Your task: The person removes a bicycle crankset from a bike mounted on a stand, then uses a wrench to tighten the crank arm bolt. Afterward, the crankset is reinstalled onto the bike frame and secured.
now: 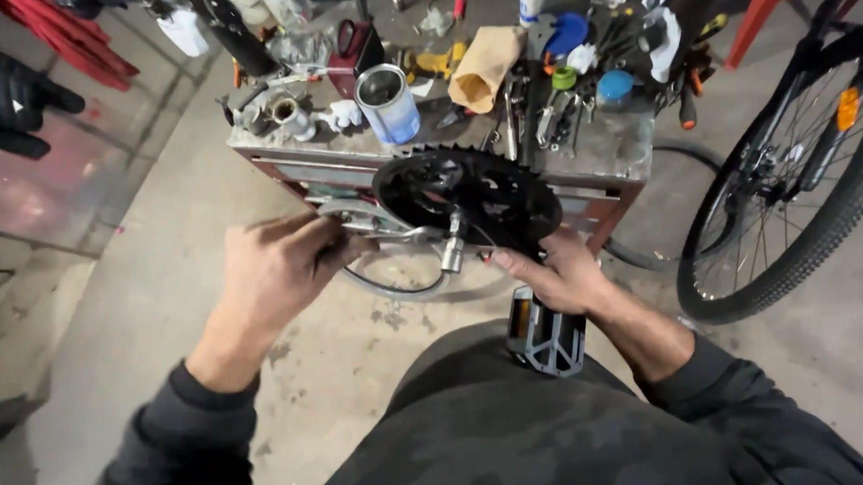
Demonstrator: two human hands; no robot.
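Note:
My right hand [559, 274] grips the black crank arm of a bicycle crankset, just above its grey pedal [544, 334]. The black toothed chainring [471, 198] faces up in front of me. A short silver socket piece [452, 253] sticks out at the crank's centre. My left hand [280, 266] is closed around the silver handle of a wrench [384, 233] that reaches to that centre. A thin loop of cable [392, 287] hangs below the wrench.
A cluttered metal workbench [607, 153] stands ahead with a tin can [389, 102], a brown paper bag [483, 67], tools and small parts. A bicycle wheel [797, 169] stands at the right. Concrete floor lies below, with red items at the far left.

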